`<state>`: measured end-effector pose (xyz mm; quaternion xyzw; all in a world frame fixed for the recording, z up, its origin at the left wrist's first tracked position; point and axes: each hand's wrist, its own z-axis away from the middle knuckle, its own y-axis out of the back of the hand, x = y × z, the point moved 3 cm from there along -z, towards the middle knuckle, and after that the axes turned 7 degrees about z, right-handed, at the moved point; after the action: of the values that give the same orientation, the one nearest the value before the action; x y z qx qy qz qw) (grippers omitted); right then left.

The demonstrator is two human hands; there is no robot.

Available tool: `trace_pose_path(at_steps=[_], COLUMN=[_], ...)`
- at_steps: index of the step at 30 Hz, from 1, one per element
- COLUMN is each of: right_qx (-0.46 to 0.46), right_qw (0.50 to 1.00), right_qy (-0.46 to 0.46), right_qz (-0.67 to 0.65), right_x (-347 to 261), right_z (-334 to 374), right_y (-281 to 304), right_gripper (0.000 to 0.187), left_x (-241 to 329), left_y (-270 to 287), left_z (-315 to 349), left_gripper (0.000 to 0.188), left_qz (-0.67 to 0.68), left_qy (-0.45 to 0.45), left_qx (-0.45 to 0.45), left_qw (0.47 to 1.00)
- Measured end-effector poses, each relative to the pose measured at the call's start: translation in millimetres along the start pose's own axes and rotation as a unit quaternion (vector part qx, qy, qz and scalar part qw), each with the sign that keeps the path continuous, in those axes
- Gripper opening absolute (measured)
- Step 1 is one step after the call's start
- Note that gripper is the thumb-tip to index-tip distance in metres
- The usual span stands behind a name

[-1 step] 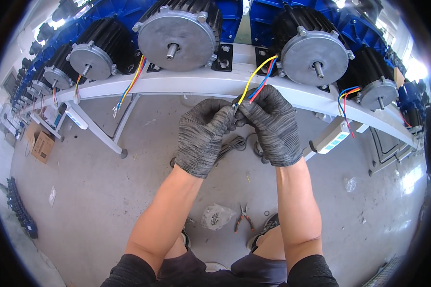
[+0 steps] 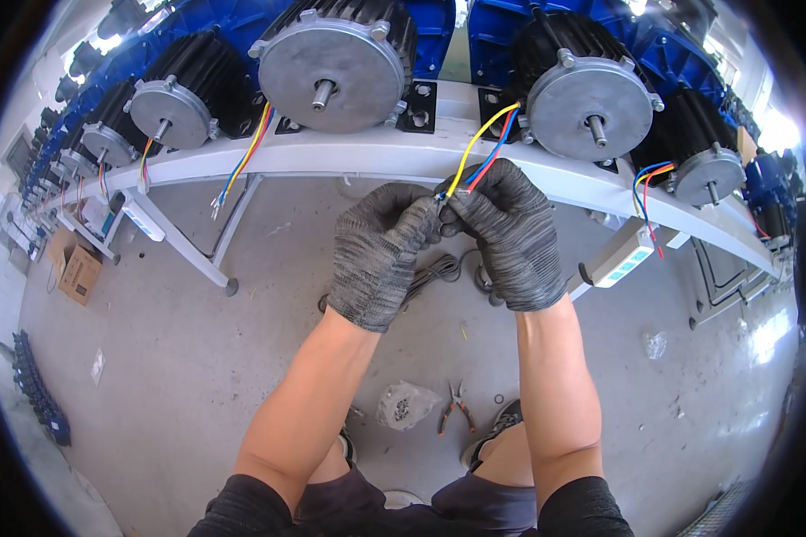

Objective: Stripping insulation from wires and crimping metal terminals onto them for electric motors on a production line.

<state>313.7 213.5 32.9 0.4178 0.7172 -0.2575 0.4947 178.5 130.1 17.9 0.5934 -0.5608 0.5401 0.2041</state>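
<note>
Both my hands wear grey knitted gloves and meet just in front of the bench edge. My left hand (image 2: 373, 251) is closed in a pinch at the bare wire ends. Close beside it, my right hand (image 2: 510, 234) pinches the yellow, blue and red motor wires (image 2: 476, 148). These wires run down from the electric motor (image 2: 589, 109) at right of centre, which has a black ribbed body and a round grey end plate with a shaft. My fingers hide most of the wire tips.
More motors (image 2: 331, 64) line the white bench frame (image 2: 331, 159), with loose wires (image 2: 242, 161) hanging down. A power strip (image 2: 625, 258) sits on a bench leg. On the floor are pliers (image 2: 457, 410), a plastic bag of small parts (image 2: 407, 404), a black cable (image 2: 434, 270) and a cardboard box (image 2: 74, 267).
</note>
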Motion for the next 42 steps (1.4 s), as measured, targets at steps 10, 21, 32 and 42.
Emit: trace_pose_path(at_steps=[10, 21, 32, 42], right_qx=[-0.004, -0.014, -0.014, 0.003], right_qw=[0.989, 0.986, 0.984, 0.987], right_qy=[-0.020, -0.035, -0.044, -0.038], right_qz=[-0.149, -0.164, -0.172, -0.153], right_x=[7.4, 4.7, 7.0, 5.0], right_z=[-0.9, 0.5, -0.6, 7.7], right_y=[-1.6, -0.3, -2.4, -6.0], right_gripper=[0.017, 0.016, 0.018, 0.022], left_x=[5.8, 5.3, 4.9, 3.1], left_y=[1.2, 0.7, 1.6, 3.5], left_z=[-1.9, -0.7, -1.2, 2.8], left_gripper=[0.015, 0.017, 0.016, 0.017], left_qz=[-0.012, -0.018, -0.020, 0.023], left_qy=[-0.014, 0.000, -0.003, 0.012], left_qx=[0.005, 0.007, 0.008, -0.014], left_qw=[1.000, 1.000, 1.000, 1.000])
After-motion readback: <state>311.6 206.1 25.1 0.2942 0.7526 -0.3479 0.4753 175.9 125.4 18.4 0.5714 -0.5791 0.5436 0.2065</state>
